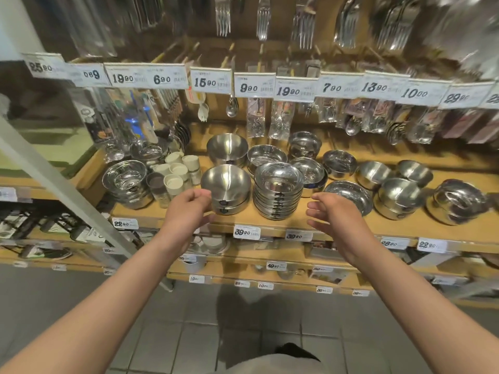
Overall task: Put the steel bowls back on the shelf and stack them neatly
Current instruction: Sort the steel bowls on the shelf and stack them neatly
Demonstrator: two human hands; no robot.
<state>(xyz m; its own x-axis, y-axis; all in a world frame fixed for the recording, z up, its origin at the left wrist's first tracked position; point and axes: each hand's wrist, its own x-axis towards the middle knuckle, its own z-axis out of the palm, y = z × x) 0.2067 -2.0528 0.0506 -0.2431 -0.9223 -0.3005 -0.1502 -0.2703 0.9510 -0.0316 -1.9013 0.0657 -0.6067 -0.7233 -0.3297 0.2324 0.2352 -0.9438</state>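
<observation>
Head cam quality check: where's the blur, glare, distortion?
Head view: sharp around both hands, left hand and right hand, and the stacked bowls; motion smear top right over the hanging forks; specular glare on the steel bowl; wide-angle bowing of the price-tag rail; soft shadow on the floor tiles.

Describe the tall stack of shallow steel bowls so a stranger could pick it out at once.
Find the wooden shelf under the row of hanging price tags. At its front edge, between the left hand and right hand, stands the stack of shallow bowls. It is the tallest pile, with many thin rims layered like discs, unlike the deep matte bowls just left of it.
</observation>
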